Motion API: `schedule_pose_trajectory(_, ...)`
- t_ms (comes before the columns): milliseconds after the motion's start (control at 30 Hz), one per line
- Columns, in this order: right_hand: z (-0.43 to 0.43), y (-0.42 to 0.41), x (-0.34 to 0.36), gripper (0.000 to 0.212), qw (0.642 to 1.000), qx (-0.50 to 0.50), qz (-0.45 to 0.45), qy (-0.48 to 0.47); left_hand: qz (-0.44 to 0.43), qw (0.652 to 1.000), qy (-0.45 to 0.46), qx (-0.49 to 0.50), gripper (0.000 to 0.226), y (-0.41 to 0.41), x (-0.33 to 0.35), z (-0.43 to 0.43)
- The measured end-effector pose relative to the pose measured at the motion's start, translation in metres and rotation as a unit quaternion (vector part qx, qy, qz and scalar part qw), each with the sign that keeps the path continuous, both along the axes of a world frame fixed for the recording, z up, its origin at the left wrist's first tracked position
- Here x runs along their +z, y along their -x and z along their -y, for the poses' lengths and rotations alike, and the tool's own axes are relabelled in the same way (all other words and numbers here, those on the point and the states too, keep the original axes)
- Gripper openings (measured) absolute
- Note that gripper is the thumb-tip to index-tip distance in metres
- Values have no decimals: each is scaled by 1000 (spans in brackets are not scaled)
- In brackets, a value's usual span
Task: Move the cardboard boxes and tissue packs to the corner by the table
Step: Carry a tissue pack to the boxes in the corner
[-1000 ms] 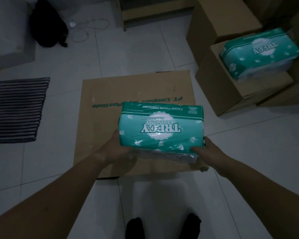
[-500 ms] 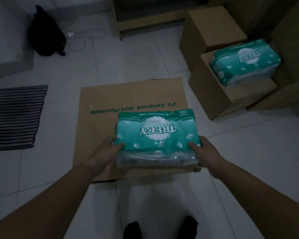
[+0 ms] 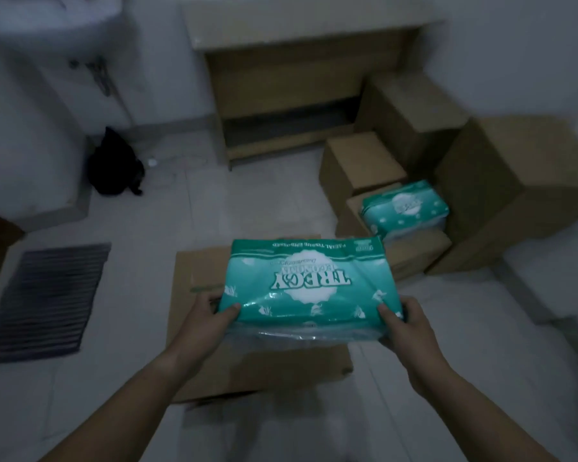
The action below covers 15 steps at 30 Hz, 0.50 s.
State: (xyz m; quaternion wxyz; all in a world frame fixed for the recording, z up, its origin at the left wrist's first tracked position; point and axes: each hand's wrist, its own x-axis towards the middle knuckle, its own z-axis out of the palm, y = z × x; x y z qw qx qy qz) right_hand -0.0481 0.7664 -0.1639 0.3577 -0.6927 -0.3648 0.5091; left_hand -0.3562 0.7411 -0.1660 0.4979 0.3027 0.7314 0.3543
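As cardboard (image 3: 281,371) lies below, boxes (image 3: 361,161) (pack (image 3: 404,208) atop one) stand ahead.

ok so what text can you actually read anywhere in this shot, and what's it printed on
"TREGY": big white brand, upside down to the camera, on the held tissue pack.
"FACIAL TISSUE EMBOSSED": far edge strip of the same pack, also upside down.
Smaller lines by the brand and the mark at the strip's corner: too blurred to read.
Logo on the second tissue pack: blurred.
Green print on the flat cardboard: mostly hidden, unreadable.
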Motion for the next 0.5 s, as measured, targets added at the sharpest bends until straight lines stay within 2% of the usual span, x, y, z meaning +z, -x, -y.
schedule_pose_trajectory(100,6,-18,70,22,998,-36,-11,-43,-2,998,-50,-29,35,-14,72,-9)
schedule_pose_trajectory(267,5,-62,169,18,990,-70,-37,-120,-23,986,-139,-88,26,-54,183,-23)
schedule_pose_trajectory(500,2,-147,267,11,968,-85,-26,-234,-14,966,-224,-126,35,-125,282,-37)
